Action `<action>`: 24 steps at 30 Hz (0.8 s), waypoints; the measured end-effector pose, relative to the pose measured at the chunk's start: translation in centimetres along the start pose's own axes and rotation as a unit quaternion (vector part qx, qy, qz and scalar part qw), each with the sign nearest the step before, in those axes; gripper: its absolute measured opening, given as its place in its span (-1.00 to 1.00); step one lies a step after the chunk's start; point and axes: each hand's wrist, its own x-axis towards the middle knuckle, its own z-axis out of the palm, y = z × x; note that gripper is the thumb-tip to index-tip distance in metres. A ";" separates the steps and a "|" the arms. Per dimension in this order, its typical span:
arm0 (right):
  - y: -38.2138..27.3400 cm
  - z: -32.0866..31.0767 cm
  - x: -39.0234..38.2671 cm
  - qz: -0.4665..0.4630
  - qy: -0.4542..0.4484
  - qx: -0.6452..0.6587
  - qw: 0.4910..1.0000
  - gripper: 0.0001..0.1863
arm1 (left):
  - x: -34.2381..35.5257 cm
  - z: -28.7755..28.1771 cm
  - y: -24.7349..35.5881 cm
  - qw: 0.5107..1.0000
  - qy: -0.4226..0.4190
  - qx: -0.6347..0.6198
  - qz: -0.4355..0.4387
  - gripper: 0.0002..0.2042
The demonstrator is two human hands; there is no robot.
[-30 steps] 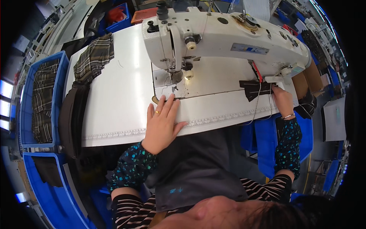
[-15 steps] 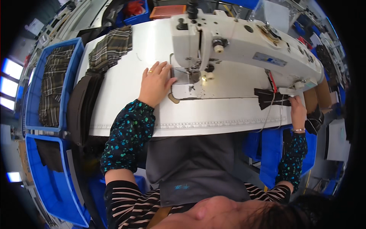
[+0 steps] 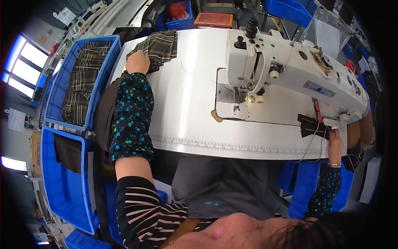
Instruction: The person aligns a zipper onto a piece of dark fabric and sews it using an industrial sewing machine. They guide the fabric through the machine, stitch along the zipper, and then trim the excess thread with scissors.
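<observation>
At the far left of the white sewing table, my left hand (image 3: 138,63) is closed at the edge of the brown plaid fabric pieces (image 3: 162,45), its fingers bent over the cloth. Dark fabric pieces (image 3: 105,114) hang down over the table's left edge, partly behind my left sleeve. On the far right, my right hand (image 3: 335,145) is closed on the end of a small dark fabric piece (image 3: 311,126), beside the white sewing machine (image 3: 290,62). Its fingertips are partly hidden there. Nothing lies under the machine's needle area (image 3: 240,96).
A blue bin (image 3: 114,45) of plaid pieces stands left of the table (image 3: 186,116). Below it sits another blue bin (image 3: 68,195) with dark cloth. Loose cords (image 3: 310,150) hang near my right hand. An orange tray (image 3: 213,20) lies beyond the table's far edge.
My left hand has moved from beside the needle plate to the plaid fabric at the far left. The right hand stays at the dark piece. The whole view has shifted.
</observation>
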 end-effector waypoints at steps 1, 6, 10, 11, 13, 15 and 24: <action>0.4 -0.1 -0.2 0.001 -0.001 0.012 1.000 -0.70 | 0.2 0.6 -0.2 1.000 -0.025 0.003 -0.012 -0.74; 3.2 1.0 -1.0 -0.020 0.087 0.063 0.994 -0.77 | 2.3 2.7 -2.9 0.998 -0.023 -0.014 -0.062 -0.74; 3.3 0.0 -1.0 0.009 0.098 0.050 0.994 -0.64 | 2.4 -1.9 -2.2 0.988 0.102 -0.065 -0.092 -0.74; 2.0 -0.7 -0.3 -0.005 0.112 0.061 0.992 -0.59 | 3.2 -2.4 -4.1 0.985 0.133 -0.091 -0.067 -0.72; 0.1 -2.4 0.1 -0.013 0.103 0.063 0.993 -0.48 | 2.5 -3.7 -4.8 0.896 0.010 -0.431 -0.108 -0.69; 0.1 -3.5 -1.1 -0.013 0.108 0.023 0.994 -0.39 | -3.2 -8.5 0.4 0.714 -0.187 -0.670 -0.086 -0.71; -2.2 -3.1 -0.4 0.023 0.100 0.065 0.993 -0.85 | -25.8 -13.4 6.4 0.680 -0.450 -0.571 -0.093 -0.73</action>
